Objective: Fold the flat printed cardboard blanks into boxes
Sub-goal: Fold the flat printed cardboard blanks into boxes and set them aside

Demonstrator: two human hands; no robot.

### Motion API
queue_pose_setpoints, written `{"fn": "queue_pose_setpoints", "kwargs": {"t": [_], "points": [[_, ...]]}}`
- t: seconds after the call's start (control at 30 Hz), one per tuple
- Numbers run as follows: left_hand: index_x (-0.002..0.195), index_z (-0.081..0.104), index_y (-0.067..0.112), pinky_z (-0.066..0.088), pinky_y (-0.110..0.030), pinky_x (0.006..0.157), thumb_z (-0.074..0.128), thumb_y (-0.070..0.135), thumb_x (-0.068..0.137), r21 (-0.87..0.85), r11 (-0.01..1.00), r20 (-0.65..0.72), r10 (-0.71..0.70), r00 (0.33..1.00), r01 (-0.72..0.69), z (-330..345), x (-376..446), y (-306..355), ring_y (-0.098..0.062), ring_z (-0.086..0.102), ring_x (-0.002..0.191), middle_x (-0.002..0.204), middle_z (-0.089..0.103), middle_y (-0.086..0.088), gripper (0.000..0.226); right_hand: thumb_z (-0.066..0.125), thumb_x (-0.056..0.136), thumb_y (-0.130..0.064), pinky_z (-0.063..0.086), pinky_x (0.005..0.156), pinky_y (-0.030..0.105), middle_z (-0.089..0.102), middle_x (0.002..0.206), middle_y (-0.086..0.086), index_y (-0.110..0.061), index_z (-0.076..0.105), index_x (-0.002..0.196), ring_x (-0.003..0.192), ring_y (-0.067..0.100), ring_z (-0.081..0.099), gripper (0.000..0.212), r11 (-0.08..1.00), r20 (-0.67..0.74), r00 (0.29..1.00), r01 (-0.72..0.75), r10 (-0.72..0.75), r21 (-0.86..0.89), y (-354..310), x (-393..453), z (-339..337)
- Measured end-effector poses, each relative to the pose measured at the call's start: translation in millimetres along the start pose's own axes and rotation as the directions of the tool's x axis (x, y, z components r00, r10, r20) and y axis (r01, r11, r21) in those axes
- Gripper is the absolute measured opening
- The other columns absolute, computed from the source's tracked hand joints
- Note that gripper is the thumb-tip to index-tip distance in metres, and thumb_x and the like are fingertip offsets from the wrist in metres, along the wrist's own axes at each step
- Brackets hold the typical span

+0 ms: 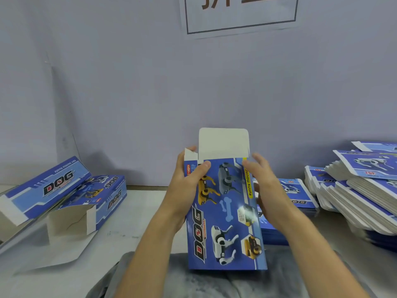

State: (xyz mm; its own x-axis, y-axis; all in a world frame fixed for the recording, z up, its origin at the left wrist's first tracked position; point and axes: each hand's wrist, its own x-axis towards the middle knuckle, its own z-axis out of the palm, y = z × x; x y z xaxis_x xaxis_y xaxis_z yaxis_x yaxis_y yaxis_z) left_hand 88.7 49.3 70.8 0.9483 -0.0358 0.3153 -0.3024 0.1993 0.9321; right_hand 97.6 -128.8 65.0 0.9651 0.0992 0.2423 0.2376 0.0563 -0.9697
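Note:
I hold a blue printed cardboard blank (pixel 225 214) with robot dogs and "DOG" lettering upright above my lap. Its white top flap (pixel 223 143) stands up, and a small side flap sticks out at the upper left. My left hand (pixel 187 183) grips the blank's left edge, thumb on the printed face and fingers behind. My right hand (pixel 266 188) holds the right edge, with the thumb pressing near the yellow stripe at the top corner. Two folded boxes (pixel 71 194) lie at the left, one with its end flaps open.
Stacks of flat blanks (pixel 361 190) fill the right side of the white table (pixel 133 214), with a lower pile (pixel 290 196) just behind my right hand. A grey-blue wall with a paper sign (pixel 240 14) rises behind the table.

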Motion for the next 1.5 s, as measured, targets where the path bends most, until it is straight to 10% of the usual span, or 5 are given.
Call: {"fn": "queue_pose_setpoints", "kwargs": {"t": [0.4,0.53,0.83,1.23,1.5], "points": [[0.094,0.07,0.013,0.058,-0.036,0.063,0.053,0.064,0.086,0.138,0.989,-0.166,0.074,0.983,-0.051,9.1,-2.8,1.2,-0.024,0.073,0.065,0.077,0.076,-0.007,0.054,0.041,0.099,-0.047,0.059,0.086,0.037,0.076,0.107,0.004,-0.023,0.069,0.114,0.101,0.021,0.072,0.04,0.985,-0.032,0.985,0.17,-0.169,0.039,-1.1,-2.5,16.9],[0.062,0.065,0.016,0.05,-0.025,0.049,0.045,0.026,0.1,0.127,0.992,-0.191,0.036,0.981,-0.012,5.6,-1.4,7.2,-0.02,0.061,0.052,0.06,0.067,-0.003,0.044,0.046,0.102,-0.041,0.058,0.071,0.037,0.072,0.089,0.017,-0.001,0.069,0.099,0.079,0.034,0.067,0.047,0.997,-0.096,0.993,0.075,-0.075,-0.004,-12.9,0.0,16.8],[0.128,0.045,0.035,0.054,-0.02,0.049,0.038,0.015,0.102,0.017,1.0,-0.073,0.008,0.997,-0.007,5.2,-2.4,10.2,-0.008,0.072,0.061,0.069,0.074,0.01,0.034,0.048,0.094,-0.036,0.059,0.069,0.039,0.074,0.089,-0.006,-0.025,0.05,0.123,0.086,0.016,0.071,0.031,0.993,-0.104,0.993,0.071,-0.061,0.093,-8.0,3.0,17.9],[0.072,0.058,0.013,0.044,-0.049,0.077,0.043,0.035,0.093,-0.002,0.998,-0.298,0.054,0.953,-0.057,18.2,-10.4,17.8,-0.041,0.059,0.084,0.09,0.063,-0.024,0.033,0.042,0.077,-0.046,0.049,0.071,0.036,0.071,0.091,0.013,-0.021,0.069,0.074,0.088,0.035,0.062,0.037,0.968,-0.283,0.955,0.152,-0.092,0.2,-1.9,-7.8,19.9],[0.088,0.072,0.023,0.058,-0.027,0.053,0.041,0.041,0.101,-0.107,0.994,-0.158,-0.036,0.987,0.019,5.7,-7.5,19.8,-0.021,0.074,0.067,0.08,0.077,-0.008,0.038,0.067,0.079,-0.047,0.046,0.105,0.043,0.071,0.113,0.007,-0.042,0.033,0.146,0.116,0.025,0.065,0.076,0.979,-0.104,0.976,0.197,-0.192,0.047,-5.6,-4.4,12.5]]}}
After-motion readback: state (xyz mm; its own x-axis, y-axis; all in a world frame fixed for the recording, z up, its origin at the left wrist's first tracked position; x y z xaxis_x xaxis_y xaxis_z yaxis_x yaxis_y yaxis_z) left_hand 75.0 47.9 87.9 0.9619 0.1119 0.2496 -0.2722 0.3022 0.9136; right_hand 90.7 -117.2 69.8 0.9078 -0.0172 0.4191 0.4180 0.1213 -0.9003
